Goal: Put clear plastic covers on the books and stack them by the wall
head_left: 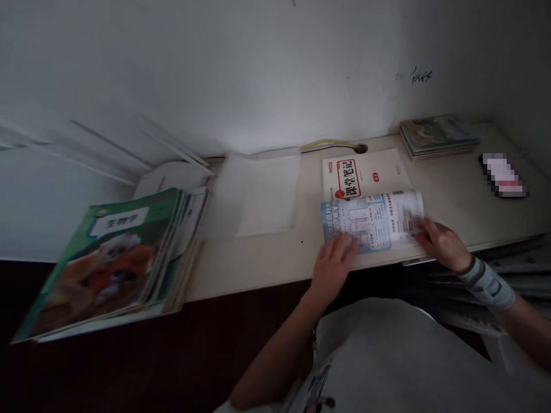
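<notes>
A white notebook [370, 166] with red and black Chinese lettering lies on the desk in front of me. Over its lower part curves a blue-and-white printed page [365, 223]; whether it is joined to the notebook I cannot tell. My left hand [333, 264] rests on the page's lower left edge, fingers stretched out and slightly blurred. At the lower right corner, my right hand [445, 245] pinches the page's edge between thumb and fingers. A grey band circles my right wrist.
A stack of textbooks [116, 258] with a green top cover overhangs the front edge at left. White translucent sheets [258, 192] lie mid-desk. More books [439, 137] and a phone [503, 175] are at right. A yellow cable [322, 143] runs along the wall to a hole.
</notes>
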The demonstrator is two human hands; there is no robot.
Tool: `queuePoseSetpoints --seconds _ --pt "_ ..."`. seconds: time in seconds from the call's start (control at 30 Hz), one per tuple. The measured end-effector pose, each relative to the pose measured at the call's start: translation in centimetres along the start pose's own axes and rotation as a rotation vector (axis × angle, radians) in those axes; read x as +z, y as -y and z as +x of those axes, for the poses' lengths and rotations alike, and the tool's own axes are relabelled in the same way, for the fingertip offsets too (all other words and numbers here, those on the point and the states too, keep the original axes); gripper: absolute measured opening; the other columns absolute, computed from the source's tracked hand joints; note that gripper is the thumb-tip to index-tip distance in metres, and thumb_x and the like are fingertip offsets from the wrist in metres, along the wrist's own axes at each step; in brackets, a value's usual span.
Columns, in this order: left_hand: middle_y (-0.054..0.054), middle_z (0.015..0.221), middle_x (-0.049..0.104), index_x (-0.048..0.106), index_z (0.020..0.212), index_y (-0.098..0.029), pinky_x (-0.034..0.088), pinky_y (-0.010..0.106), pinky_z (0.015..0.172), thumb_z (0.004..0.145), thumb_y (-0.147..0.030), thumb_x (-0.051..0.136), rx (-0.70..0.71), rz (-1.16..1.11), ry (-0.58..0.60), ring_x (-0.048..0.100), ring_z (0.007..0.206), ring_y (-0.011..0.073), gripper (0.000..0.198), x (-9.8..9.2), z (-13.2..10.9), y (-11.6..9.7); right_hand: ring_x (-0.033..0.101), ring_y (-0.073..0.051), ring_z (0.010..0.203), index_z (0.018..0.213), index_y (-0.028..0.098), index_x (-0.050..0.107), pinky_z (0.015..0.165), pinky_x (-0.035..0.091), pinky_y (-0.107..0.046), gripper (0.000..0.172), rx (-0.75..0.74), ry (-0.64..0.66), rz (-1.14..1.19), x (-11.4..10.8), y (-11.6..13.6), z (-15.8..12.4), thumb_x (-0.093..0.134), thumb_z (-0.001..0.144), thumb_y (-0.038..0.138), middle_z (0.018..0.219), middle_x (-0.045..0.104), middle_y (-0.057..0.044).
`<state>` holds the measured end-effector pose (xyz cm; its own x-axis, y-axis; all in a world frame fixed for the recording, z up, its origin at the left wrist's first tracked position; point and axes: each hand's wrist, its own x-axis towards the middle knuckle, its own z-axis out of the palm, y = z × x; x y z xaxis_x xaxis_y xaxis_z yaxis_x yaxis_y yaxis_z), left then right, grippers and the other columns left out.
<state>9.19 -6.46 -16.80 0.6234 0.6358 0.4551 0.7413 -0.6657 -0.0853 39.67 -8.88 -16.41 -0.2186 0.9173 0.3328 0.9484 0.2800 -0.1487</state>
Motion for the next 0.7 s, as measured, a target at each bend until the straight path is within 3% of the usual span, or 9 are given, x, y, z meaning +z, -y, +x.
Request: queuePoseSetpoints --seconds 0.1,0.2,0.3,0.47,0.57,0.7 --pt "0.008 0.124 0.060 0.056 0.121 -0.018 0.042 0.034 0.095 0.090 -0.012 0.043 0.229 -0.106 0.059 0.055 0.111 0.0201 0.034 0.5 0.6 -1.8 0.064 -0.021 0.068 0.103 0.015 0.054 0.058 0.047 -0.031 0.027 -0.017 -0.009 0.001 0.0 -0.2 0.0 0.037 0.094 0.035 0.083 0.068 -0.010" --pt "0.011 0.125 0.060 0.057 0.121 -0.014 0.042 0.037 0.097 0.088 -0.014 0.045 0.178 -0.141 0.113 0.054 0.112 0.0224 0.035 0.6 1.1 -2.9 0.062 -0.019 0.067 0.100 0.017 0.056 0.059 0.047 -0.030 0.024 -0.025 0.001 -0.019 -0.2 -0.4 0.0 0.039 0.093 0.033 0.079 0.067 -0.008" --pt "0.013 0.128 0.057 0.059 0.120 -0.011 0.041 0.042 0.097 0.087 -0.027 0.048 0.119 -0.182 0.153 0.052 0.114 0.0273 0.038 0.0 1.6 -3.5 0.060 -0.020 0.070 0.094 0.018 0.060 0.063 0.046 -0.031 0.018 -0.039 0.004 -0.106 -0.9 0.6 0.1 0.044 0.091 0.027 0.080 0.066 -0.008" --pt "0.013 0.128 0.057 0.061 0.117 -0.013 0.037 0.048 0.097 0.086 -0.059 0.043 0.069 -0.162 0.130 0.050 0.116 0.0311 0.058 -0.5 1.8 -4.2 0.055 -0.025 0.102 0.103 0.018 0.065 0.090 0.042 -0.044 0.022 -0.175 -0.051 -0.145 -1.0 6.7 0.5 0.049 0.089 0.023 0.109 0.063 -0.012" --pt "0.012 0.126 0.059 0.061 0.118 -0.016 0.037 0.047 0.097 0.086 -0.058 0.045 0.057 -0.133 0.119 0.052 0.113 0.0295 0.055 -0.2 1.5 -4.4 0.053 -0.024 0.105 0.108 0.021 0.065 0.100 0.037 -0.050 0.028 -0.248 -0.051 -0.082 0.2 9.7 0.4 0.045 0.092 0.032 0.109 0.065 -0.009" --pt "0.012 0.126 0.059 0.060 0.119 -0.015 0.038 0.046 0.096 0.088 -0.055 0.044 0.058 -0.112 0.116 0.053 0.113 0.0294 0.053 0.2 1.1 -4.5 0.052 -0.027 0.109 0.114 0.017 0.063 0.101 0.036 -0.055 0.034 -0.278 -0.015 -0.091 1.2 10.0 0.2 0.045 0.091 0.035 0.114 0.064 -0.011"
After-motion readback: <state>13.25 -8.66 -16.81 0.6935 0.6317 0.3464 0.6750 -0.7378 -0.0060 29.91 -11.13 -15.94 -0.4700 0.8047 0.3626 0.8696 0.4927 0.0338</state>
